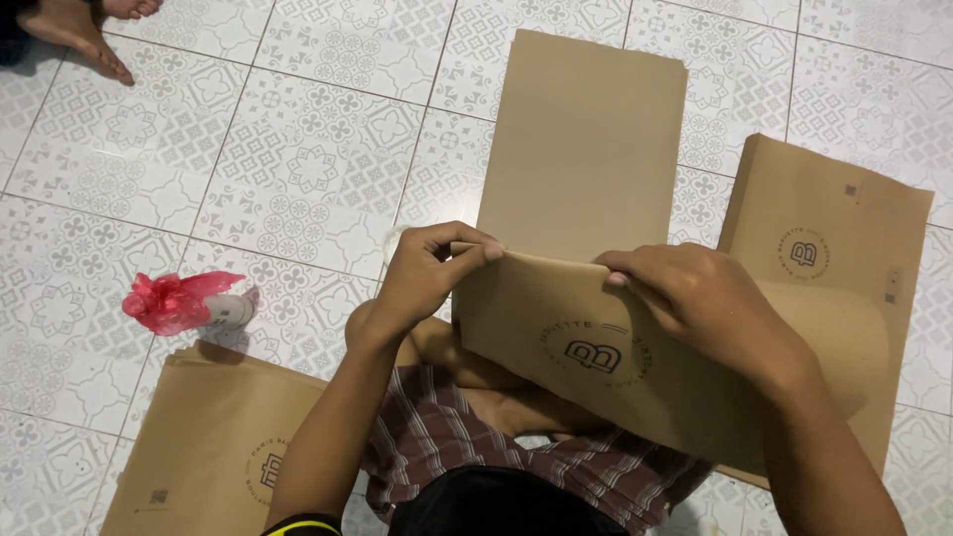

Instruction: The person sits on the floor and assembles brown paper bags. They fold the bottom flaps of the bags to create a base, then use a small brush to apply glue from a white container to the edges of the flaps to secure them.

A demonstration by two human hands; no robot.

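I sit on a tiled floor and hold a brown paper bag with a round dark logo over my lap. My left hand pinches the bag's top left corner. My right hand presses down on its upper edge, fingers curled over the paper. The bag bends in a curve toward the right. A plain brown sheet lies flat on the floor just behind the bag.
A stack of brown bags lies at the right, another stack at the lower left. A red plastic bag with a small white container sits at the left. Another person's bare feet show at the top left.
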